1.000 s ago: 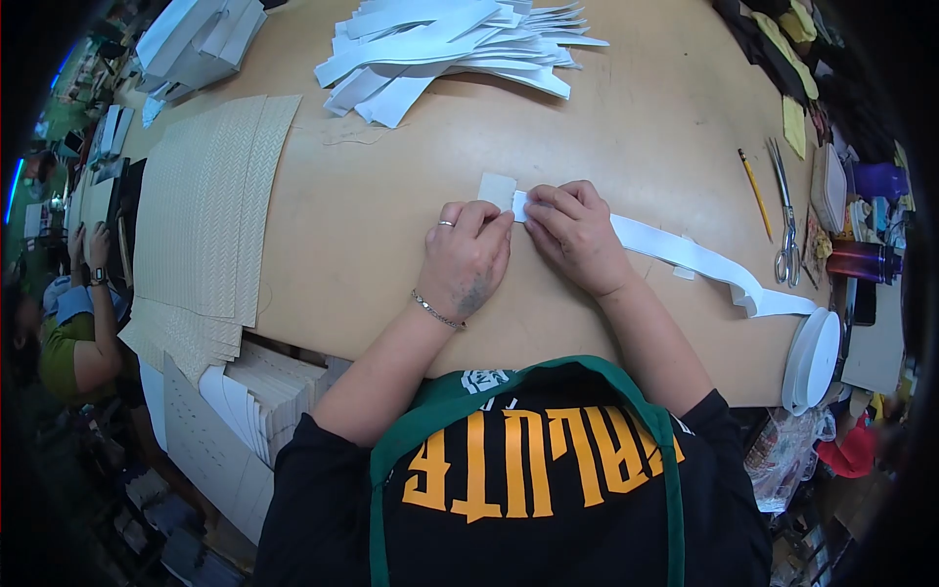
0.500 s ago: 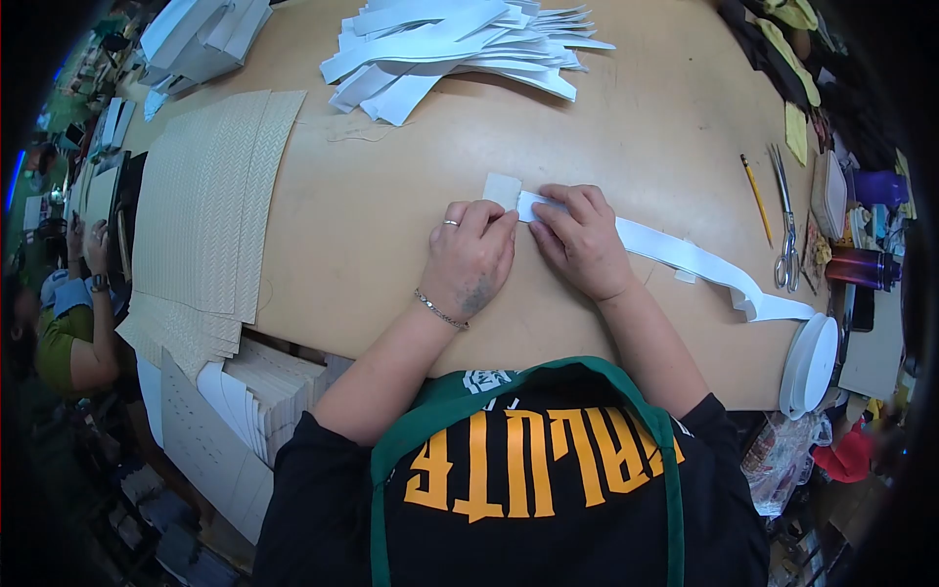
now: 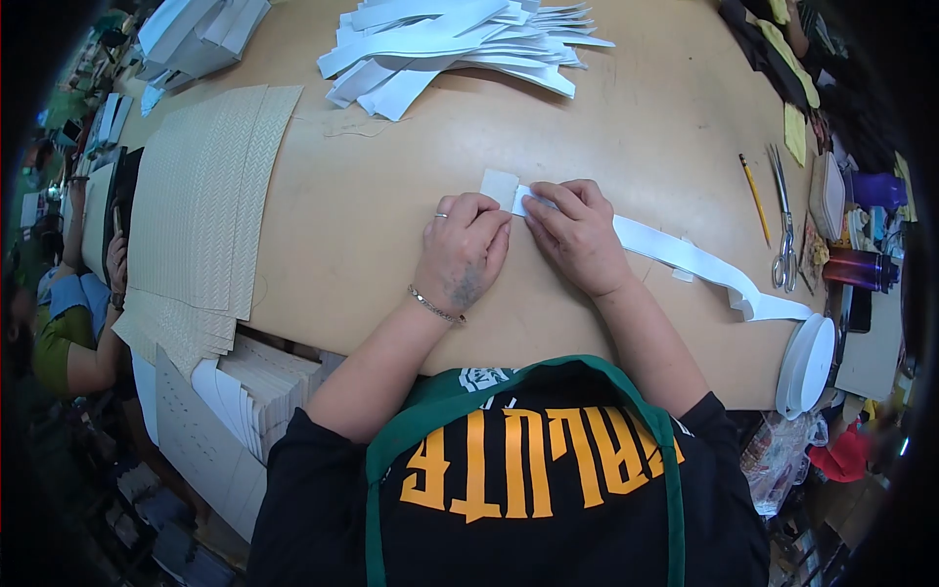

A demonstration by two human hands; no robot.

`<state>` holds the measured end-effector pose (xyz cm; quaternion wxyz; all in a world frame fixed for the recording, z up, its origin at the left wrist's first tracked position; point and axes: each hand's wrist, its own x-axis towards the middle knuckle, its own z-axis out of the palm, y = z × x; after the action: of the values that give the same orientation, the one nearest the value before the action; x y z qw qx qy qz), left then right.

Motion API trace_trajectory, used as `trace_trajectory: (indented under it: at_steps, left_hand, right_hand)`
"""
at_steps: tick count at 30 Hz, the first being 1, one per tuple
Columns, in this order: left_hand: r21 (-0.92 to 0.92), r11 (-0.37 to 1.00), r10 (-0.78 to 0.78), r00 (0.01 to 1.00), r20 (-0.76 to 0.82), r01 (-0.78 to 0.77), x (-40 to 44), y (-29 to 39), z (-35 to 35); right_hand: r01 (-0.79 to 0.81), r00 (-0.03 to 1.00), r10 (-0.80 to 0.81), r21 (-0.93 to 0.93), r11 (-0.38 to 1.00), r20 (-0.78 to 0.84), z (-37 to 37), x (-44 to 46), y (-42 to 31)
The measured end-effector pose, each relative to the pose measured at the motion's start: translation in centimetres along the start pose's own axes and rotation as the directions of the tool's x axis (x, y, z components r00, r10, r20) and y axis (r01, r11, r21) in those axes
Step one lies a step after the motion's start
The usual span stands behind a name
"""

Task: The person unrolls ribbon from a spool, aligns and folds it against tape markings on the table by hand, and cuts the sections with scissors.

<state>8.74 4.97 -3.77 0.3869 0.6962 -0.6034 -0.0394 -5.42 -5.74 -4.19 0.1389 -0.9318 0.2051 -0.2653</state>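
A small off-white rectangular piece (image 3: 499, 183) lies on the table, its right edge against the end of a white strip (image 3: 685, 256). My left hand (image 3: 462, 245) is closed, thumb and fingers pinched at the near side of the small piece. On the strip's end, my right hand (image 3: 577, 235) has its fingers bunched and pressed down, hiding part of it. The strip runs right from under that hand to a white roll (image 3: 812, 364) standing at the table's right edge.
A pile of white strips (image 3: 440, 49) lies at the back. Woven cream sheets (image 3: 201, 196) are stacked left. A pencil (image 3: 754, 201) and scissors (image 3: 782, 220) lie right. Beyond the left edge, a person's arm (image 3: 98, 342) shows.
My hands stay nearly in place, with my right fingers shifted slightly on the strip. The person at the left has lowered a hand.
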Motion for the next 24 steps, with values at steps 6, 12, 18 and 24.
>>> trace_trajectory:
  at_steps: [6, 12, 18, 24]
  left_hand:
    - [0.037, 0.999, 0.036, 0.999, 0.02, -0.037, -0.1, 0.0, -0.1]
    - [0.238, 0.966, 0.082, 0.992, 0.099, -0.104, -0.1, 0.6, -0.3]
    - [0.269, 0.95, 0.127, 0.983, 0.136, -0.16, 0.4, 0.7, -0.3]
    - [0.3, 0.879, 0.278, 0.909, 0.311, -0.371, 2.0, 0.3, -1.1]
  right_hand:
    - [0.004, 1.0, -0.004, 0.014, 1.0, 0.006, 0.0, 0.0, 0.1]
    - [0.01, 1.0, -0.01, -0.003, 1.0, -0.017, -0.1, 0.1, -0.1]
    - [-0.019, 1.0, 0.02, 0.016, 1.0, -0.022, -0.3, 0.1, -0.2]
    - [-0.016, 1.0, 0.017, 0.037, 0.999, -0.019, 0.2, -0.4, 0.2]
